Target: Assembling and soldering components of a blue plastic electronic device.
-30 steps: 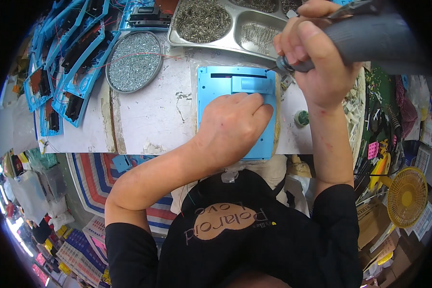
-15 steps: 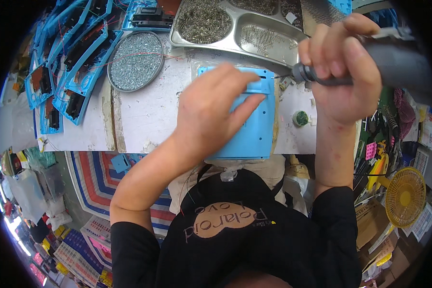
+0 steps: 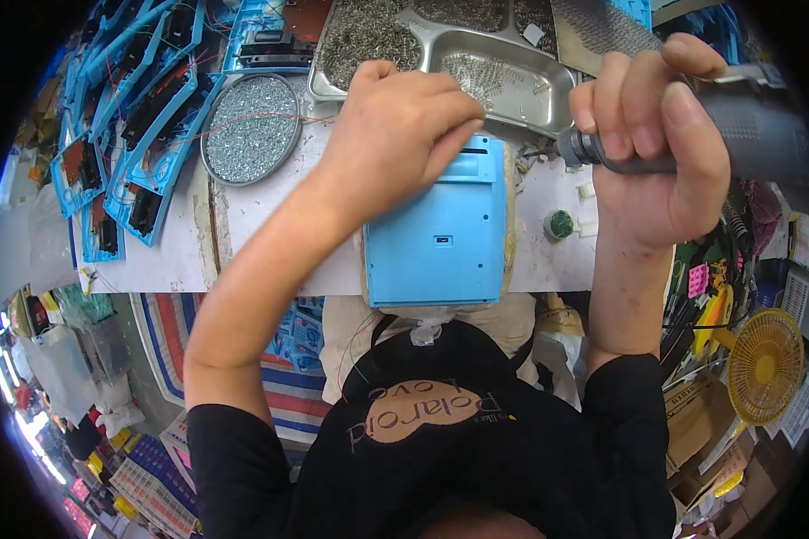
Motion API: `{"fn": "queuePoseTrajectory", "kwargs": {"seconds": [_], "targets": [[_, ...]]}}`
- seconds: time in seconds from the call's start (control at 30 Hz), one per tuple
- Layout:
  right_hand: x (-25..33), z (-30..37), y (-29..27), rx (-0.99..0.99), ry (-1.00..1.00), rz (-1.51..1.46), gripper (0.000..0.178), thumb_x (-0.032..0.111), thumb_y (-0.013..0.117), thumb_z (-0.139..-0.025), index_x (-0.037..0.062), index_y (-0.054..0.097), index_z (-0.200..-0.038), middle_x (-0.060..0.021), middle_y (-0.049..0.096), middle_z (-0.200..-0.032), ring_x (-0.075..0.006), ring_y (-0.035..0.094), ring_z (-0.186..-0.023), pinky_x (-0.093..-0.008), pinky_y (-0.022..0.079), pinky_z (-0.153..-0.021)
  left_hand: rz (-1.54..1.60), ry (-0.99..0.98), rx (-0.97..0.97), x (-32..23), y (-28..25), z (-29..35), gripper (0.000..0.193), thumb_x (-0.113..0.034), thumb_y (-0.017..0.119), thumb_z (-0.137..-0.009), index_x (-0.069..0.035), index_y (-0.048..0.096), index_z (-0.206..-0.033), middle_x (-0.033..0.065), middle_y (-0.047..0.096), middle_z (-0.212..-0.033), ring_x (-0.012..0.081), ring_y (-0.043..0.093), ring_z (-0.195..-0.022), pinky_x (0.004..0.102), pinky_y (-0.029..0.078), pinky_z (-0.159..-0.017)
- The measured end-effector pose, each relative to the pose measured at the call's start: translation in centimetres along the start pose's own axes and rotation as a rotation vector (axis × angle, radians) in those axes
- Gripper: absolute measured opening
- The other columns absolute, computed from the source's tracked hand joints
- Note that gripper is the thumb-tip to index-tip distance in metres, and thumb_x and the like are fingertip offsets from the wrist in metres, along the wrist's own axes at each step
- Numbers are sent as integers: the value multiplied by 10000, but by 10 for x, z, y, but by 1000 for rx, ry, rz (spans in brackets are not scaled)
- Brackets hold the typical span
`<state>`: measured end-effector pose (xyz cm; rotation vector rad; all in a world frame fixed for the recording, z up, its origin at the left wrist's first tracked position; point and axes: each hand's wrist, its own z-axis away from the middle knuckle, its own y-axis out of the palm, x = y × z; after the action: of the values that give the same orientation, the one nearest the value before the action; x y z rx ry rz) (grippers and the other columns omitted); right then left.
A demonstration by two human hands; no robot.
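Observation:
A light-blue plastic casing lies flat at the table's front edge, with several small holes and a little slot in its face. Over its upper left part hovers my left hand, thumb and forefinger pressed together near the steel tray's rim. Whatever those fingertips hold is too small to make out. My right hand is wrapped round a dark grey power screwdriver, raised to the right of the casing. The tool's nose points left, apart from the casing; its bit hardly shows.
Beyond the casing stands a steel compartment tray holding small springs and metal pieces. A round dish of silvery screws sits to its left. Blue housings with red wires pile up at far left. A small green-topped container stands right of the casing.
My left hand has moved up and left off the casing, its thumb and forefinger closing together. The screwdriver has shifted slightly right, away from the casing's upper right corner. The view has shifted slightly.

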<state>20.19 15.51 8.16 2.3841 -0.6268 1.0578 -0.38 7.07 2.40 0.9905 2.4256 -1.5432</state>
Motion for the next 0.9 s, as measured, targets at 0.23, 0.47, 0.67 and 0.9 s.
{"fn": "queuePoseTrajectory", "kwargs": {"seconds": [0.23,0.47,0.67,0.9], "targets": [[1,6,-6,-38,29,49,379,161,465,-976,54,574,-1323,19,424,-710,-112,420,-645,-329,426,-691,-184,8,510,-2,-4,-44,126,-166,682,-866,-74,768,-859,127,723,-818,311,707,-827,458,481,-889],[7,6,-7,-51,40,68,366,151,470,-975,40,577,-1306,19,422,-712,-112,415,-646,-327,426,-699,-374,137,507,-29,-1,-58,107,-81,669,-774,-48,765,-806,154,728,-770,328,730,-758,431,543,-777],[16,9,-7,-62,28,90,360,151,470,-985,41,580,-1310,16,420,-726,-111,413,-657,-326,424,-705,-393,-33,372,-17,-38,-37,122,-89,674,-817,-21,758,-874,168,750,-879,317,742,-824,418,569,-800],[16,17,-17,-150,108,52,357,149,476,-993,58,586,-1320,26,407,-731,-104,403,-684,-325,389,-724,-574,-700,115,78,-80,90,154,-176,738,-871,-31,775,-907,138,737,-924,311,712,-858,391,541,-783]]}}
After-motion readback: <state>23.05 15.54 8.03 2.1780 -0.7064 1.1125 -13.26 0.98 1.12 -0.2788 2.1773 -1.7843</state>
